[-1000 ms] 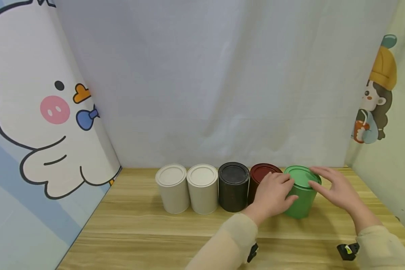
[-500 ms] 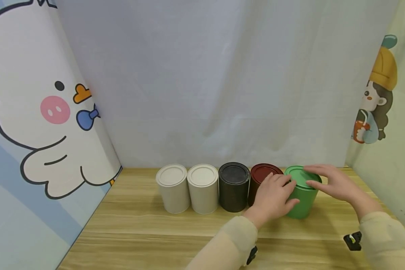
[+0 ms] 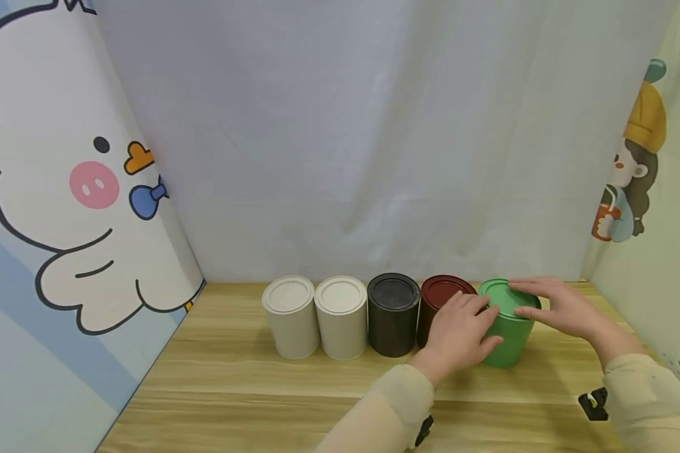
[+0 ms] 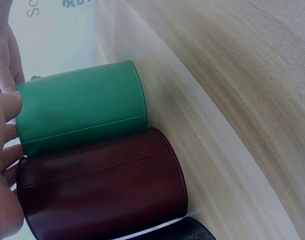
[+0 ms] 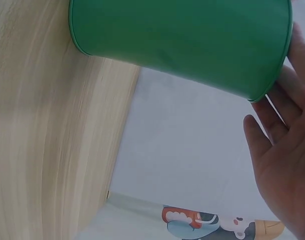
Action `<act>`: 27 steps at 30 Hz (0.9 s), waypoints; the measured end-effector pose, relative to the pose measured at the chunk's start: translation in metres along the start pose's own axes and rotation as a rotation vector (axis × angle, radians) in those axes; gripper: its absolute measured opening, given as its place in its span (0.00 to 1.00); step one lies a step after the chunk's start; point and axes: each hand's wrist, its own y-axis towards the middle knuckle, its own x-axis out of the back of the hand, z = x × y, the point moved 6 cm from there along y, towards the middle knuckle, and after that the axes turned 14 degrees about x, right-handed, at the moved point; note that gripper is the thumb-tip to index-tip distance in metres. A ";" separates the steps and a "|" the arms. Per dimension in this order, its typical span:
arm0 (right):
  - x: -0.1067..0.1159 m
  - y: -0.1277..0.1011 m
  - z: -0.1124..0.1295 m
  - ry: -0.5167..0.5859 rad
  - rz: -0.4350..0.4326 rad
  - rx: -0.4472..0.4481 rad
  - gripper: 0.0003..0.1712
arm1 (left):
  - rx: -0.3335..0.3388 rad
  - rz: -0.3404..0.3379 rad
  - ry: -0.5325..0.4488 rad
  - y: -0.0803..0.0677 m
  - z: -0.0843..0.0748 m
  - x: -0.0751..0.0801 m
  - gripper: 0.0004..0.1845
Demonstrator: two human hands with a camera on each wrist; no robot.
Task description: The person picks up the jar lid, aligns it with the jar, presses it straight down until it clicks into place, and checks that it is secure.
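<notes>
A green lidded can stands upright at the right end of a row on the table, close beside a dark red can. My left hand lies over the front of the red can, its fingertips at the green can's near-left rim. From the right, my right hand touches the green can's top rim with fingers and thumb extended. The left wrist view shows the thumb and fingers along the tops of the green can and red can. In the right wrist view, fingers reach the rim of the green can.
A black can and two white cans continue the row leftward. Wood-grain table extends in front. A pale cloth backdrop hangs close behind the cans, with printed cartoon panels on both sides.
My right hand has shifted slightly left and farther over the green can's lid. The left hand stays nearly in place, and the cans stand as before.
</notes>
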 end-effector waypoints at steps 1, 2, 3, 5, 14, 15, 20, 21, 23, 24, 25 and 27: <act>0.000 0.000 0.000 0.001 0.002 -0.003 0.29 | 0.000 -0.001 -0.001 0.000 0.000 0.000 0.29; 0.001 -0.001 0.000 -0.001 0.004 -0.007 0.29 | -0.001 -0.002 -0.001 0.000 0.000 0.000 0.29; 0.002 -0.001 0.000 -0.003 0.006 -0.011 0.29 | -0.001 -0.004 -0.002 0.000 -0.001 0.000 0.29; 0.003 -0.002 -0.001 -0.006 0.014 -0.020 0.29 | -0.001 -0.005 0.000 0.000 -0.001 0.000 0.29; 0.006 -0.002 -0.001 -0.017 0.037 -0.022 0.28 | 0.002 0.008 0.008 0.000 -0.002 0.000 0.29; 0.006 -0.002 -0.002 -0.014 0.040 -0.028 0.28 | 0.002 0.011 0.007 0.000 -0.002 0.001 0.29; 0.005 -0.001 -0.003 -0.006 0.060 -0.062 0.29 | 0.005 0.021 0.011 0.000 -0.003 0.000 0.29; 0.005 -0.001 -0.003 -0.005 0.063 -0.065 0.29 | 0.004 0.019 0.013 0.000 -0.003 0.000 0.29; 0.004 -0.001 -0.003 -0.005 0.067 -0.071 0.29 | 0.002 0.015 0.017 0.000 -0.003 0.000 0.29; 0.004 -0.001 -0.003 -0.004 0.068 -0.073 0.29 | 0.001 0.012 0.019 0.000 -0.003 0.000 0.29; 0.004 -0.001 -0.003 -0.005 0.068 -0.074 0.29 | 0.000 0.009 0.021 0.000 -0.003 0.001 0.29; 0.004 0.000 -0.003 -0.010 0.068 -0.074 0.29 | -0.001 0.004 0.024 0.000 -0.002 0.001 0.29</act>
